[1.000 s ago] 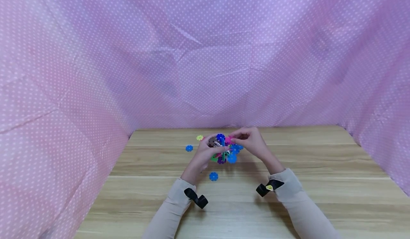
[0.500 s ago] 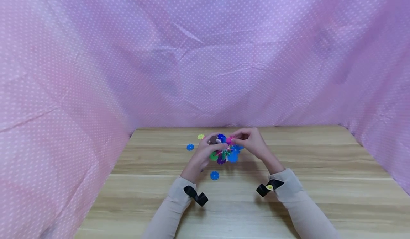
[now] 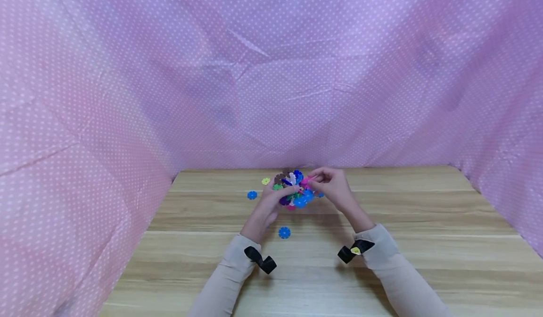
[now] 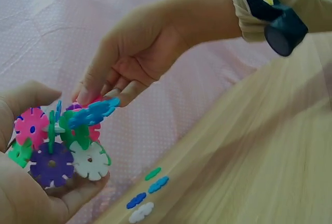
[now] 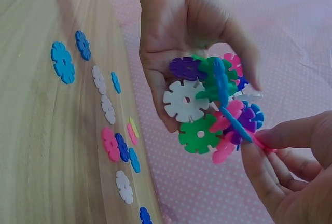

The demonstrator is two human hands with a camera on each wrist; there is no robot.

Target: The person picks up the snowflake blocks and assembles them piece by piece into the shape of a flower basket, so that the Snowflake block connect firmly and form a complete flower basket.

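A ball-like cluster of interlocked snowflake discs [image 3: 302,198] sits in my left hand [image 3: 268,206], above the table. The left palm and fingers cup it from the side and below, with the thumb across its near side. White [image 5: 185,101], green [image 5: 199,135], purple [image 4: 52,165], pink and blue discs stick out of it at different angles. My right hand [image 3: 338,190] pinches a pink disc [image 5: 263,142] between thumb and fingers at the cluster's right edge. Fingers partly cover that disc, so whether its slot is fully joined cannot be seen.
Loose discs lie on the wooden table [image 3: 382,270]: a blue one [image 3: 284,232] nearest me, another blue one [image 3: 252,195] and a yellow one [image 3: 266,181] at left. The right wrist view shows several more, including a white one [image 5: 124,186]. A pink dotted cloth [image 3: 271,95] hangs behind.
The cluster has turned in my left hand: brown and green discs have come up at its upper left, and a pink one shows underneath. The right hand stays at the pink disc.
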